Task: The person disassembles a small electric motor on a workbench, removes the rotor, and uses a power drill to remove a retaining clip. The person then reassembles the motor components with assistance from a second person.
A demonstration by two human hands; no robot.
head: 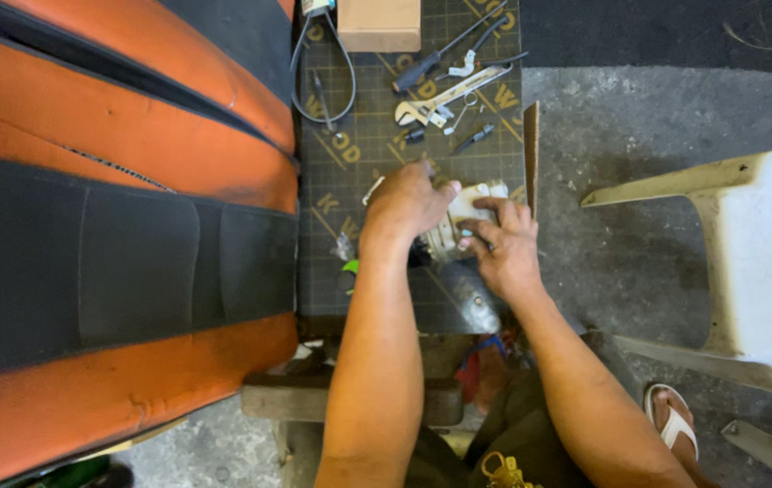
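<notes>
A pale, off-white plastic part (460, 217) lies on a dark cutting mat (359, 172) printed with a yellow grid, and both hands are on it. The left hand (407, 201) is curled over its left end, knuckles up, fingers closed on the part's upper edge. The right hand (499, 242) presses on its right side with fingers spread flat across the top, not wrapped around it. Just below the hands a grey metal cylinder (475, 296) sticks out from under the right wrist. A small bright green piece (350, 267) sits near the left wrist. Beyond the hands, further up the mat, lie an adjustable wrench (445, 98), a black-handled screwdriver (422, 68) and a few small loose bits, with a looped grey cable (323, 72) to their left and a cardboard box (379, 24) at the mat's far edge. Left of the left arm runs a large orange and black padded seat (106, 217). Right of the right hand, well apart on the concrete floor (621, 117), stands a white plastic chair (757, 262).
</notes>
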